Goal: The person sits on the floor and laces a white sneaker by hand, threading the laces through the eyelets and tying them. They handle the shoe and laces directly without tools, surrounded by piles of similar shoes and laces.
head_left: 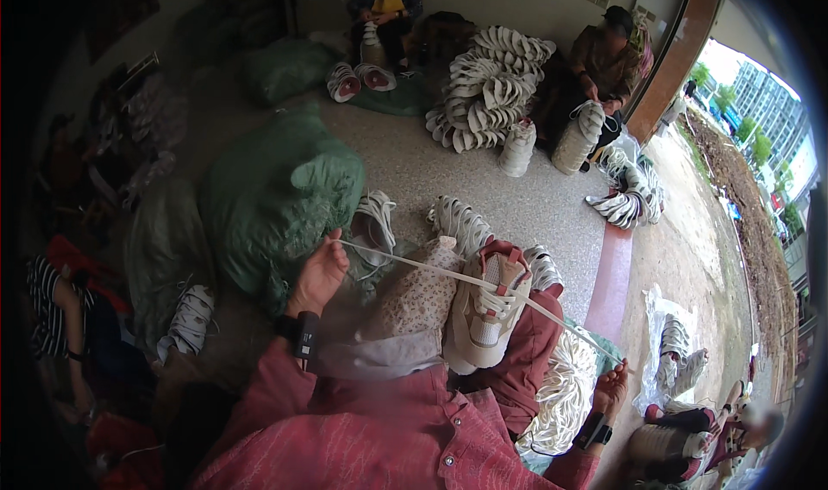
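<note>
1. head view, how far along: i see a pale lace [401, 258] threaded across the front of a beige-and-white shoe [483, 322], its ends stretched out to either side. i judge the lacing partly done; the ends look long and unknotted. whether any eyelets remain is too small for me to tell.
2. head view, direction: the shoe sits at the lap, between the patterned cloth [414, 300] and the red trouser leg [536, 352]. its toe points back toward the wearer, opening away; the long axis runs roughly fore-and-aft, leaning slightly left at the toe.
3. head view, hands: my left hand [321, 273] and right hand [611, 386] are well apart, each pinching the lace narrowly.
</note>
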The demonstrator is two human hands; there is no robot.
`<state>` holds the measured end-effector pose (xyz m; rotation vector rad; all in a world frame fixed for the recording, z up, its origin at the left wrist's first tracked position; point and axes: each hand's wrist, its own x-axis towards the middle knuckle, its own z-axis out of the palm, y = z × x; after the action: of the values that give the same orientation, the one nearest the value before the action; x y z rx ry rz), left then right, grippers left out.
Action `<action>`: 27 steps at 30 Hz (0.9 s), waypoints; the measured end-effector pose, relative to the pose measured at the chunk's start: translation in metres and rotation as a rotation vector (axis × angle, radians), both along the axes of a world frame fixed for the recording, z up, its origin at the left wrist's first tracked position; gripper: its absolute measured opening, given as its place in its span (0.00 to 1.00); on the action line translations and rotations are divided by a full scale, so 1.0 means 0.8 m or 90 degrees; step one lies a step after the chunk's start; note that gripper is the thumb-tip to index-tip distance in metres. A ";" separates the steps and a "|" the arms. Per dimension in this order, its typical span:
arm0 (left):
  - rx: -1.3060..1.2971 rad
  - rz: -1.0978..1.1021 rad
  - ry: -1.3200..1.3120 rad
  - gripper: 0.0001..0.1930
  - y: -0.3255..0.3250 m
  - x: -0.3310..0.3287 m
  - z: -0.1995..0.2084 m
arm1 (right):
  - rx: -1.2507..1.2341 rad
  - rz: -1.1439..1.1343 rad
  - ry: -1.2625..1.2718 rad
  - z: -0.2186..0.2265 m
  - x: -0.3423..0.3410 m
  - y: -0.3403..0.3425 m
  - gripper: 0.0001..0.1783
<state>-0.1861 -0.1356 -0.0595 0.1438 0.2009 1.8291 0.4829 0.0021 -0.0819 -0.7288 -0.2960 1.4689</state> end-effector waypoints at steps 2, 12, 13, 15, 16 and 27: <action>0.009 0.011 0.008 0.16 -0.013 -0.007 -0.002 | -0.016 -0.012 -0.050 -0.011 0.009 -0.008 0.13; -0.314 -0.148 0.392 0.21 -0.055 -0.007 0.018 | -0.077 -0.163 0.066 -0.050 0.033 0.020 0.10; -0.412 -0.240 0.608 0.23 -0.050 -0.006 0.036 | 0.009 -0.042 0.067 -0.064 0.057 0.023 0.10; -0.458 -0.375 0.952 0.21 -0.035 0.003 0.067 | -0.005 0.045 0.016 -0.059 0.040 0.037 0.09; -0.488 -0.436 1.120 0.20 -0.032 0.012 0.085 | -0.105 0.011 -0.037 -0.034 -0.006 0.056 0.09; 0.278 -0.087 1.151 0.08 0.176 0.247 0.163 | 0.261 0.267 -0.802 0.097 -0.285 0.049 0.10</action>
<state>0.0114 0.0048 0.0712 2.0199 0.9671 1.0551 0.2548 0.0414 -0.0042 -1.2142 -1.7323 1.0704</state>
